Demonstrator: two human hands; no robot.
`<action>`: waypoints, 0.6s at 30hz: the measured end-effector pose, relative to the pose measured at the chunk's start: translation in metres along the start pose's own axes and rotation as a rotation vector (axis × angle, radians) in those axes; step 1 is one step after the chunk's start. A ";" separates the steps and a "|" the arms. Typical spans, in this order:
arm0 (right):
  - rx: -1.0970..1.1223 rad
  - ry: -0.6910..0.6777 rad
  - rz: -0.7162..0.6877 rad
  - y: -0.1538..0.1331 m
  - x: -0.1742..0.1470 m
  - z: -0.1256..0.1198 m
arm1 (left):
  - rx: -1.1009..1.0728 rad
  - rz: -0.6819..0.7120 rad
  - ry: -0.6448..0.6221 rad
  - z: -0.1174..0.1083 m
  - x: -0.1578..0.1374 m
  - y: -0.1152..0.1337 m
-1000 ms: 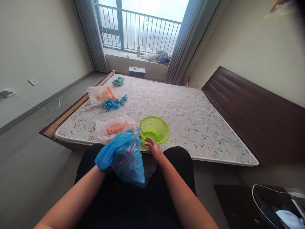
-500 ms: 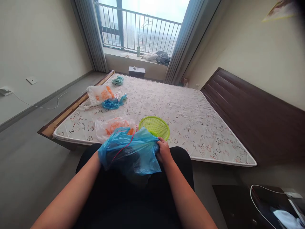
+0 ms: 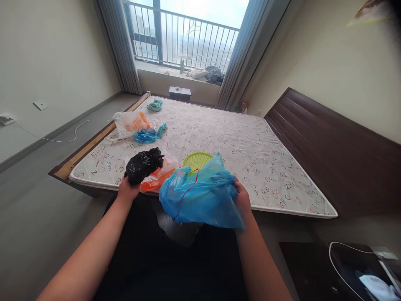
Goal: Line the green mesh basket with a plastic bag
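My left hand [image 3: 129, 190] is closed around the bottom of a bunched black plastic bag [image 3: 143, 165], held up at the near edge of the mattress. On the right, my right hand [image 3: 242, 196] grips the side of a blue plastic bag [image 3: 200, 196] with a red drawstring hanging across it. The blue bag spreads above my lap and covers part of a green plastic basket [image 3: 197, 159]. Behind the black bag lies a white plastic bag with orange print [image 3: 161, 173], partly hidden.
Farther back on the patterned mattress [image 3: 213, 129] are another white and orange bag [image 3: 130, 123], a crumpled blue bag [image 3: 146, 135] and a teal coiled bundle [image 3: 155, 105]. A dark headboard [image 3: 328, 154] stands right. A dark cabinet with a white cable [image 3: 332, 259] is at lower right.
My left hand has come out of the blue bag and moved left with the black bag in it. The blue bag has shifted right with my right hand, covering more of the basket.
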State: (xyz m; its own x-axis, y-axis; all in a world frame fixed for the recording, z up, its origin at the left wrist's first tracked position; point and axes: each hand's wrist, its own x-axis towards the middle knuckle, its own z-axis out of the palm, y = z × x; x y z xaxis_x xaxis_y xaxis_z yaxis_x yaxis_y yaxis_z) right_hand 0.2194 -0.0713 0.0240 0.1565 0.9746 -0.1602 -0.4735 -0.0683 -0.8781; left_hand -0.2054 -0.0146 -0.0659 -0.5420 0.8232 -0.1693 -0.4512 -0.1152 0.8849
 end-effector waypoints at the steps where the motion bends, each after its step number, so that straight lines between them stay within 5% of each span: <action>1: 0.013 -0.063 0.034 0.001 -0.006 0.008 | 0.007 -0.007 0.027 -0.002 0.007 -0.006; 4: 0.111 -0.237 0.148 0.012 -0.020 0.028 | 0.187 -0.045 0.078 -0.008 0.027 -0.022; 8: 0.144 -0.298 0.217 0.041 -0.019 0.035 | 0.791 -0.112 0.122 -0.013 0.037 -0.034; 11: 0.138 -0.239 0.254 0.062 -0.011 0.028 | 1.129 0.198 0.122 -0.010 0.026 -0.034; 13: 0.133 -0.210 0.262 0.071 -0.006 0.023 | 1.261 0.475 0.032 -0.002 0.014 -0.034; 15: 0.112 -0.204 0.241 0.076 -0.003 0.020 | 1.405 0.598 -0.141 0.007 0.006 -0.039; 18: 0.036 -0.236 0.190 0.080 -0.002 0.020 | 1.624 0.367 -0.403 0.016 0.006 -0.056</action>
State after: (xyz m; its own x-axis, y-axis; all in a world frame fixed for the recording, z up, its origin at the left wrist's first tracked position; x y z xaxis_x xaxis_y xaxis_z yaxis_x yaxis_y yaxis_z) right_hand 0.1633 -0.0743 -0.0370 -0.1413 0.9681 -0.2069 -0.5058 -0.2503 -0.8255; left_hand -0.1723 0.0060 -0.1093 -0.1303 0.9914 0.0140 0.9129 0.1145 0.3917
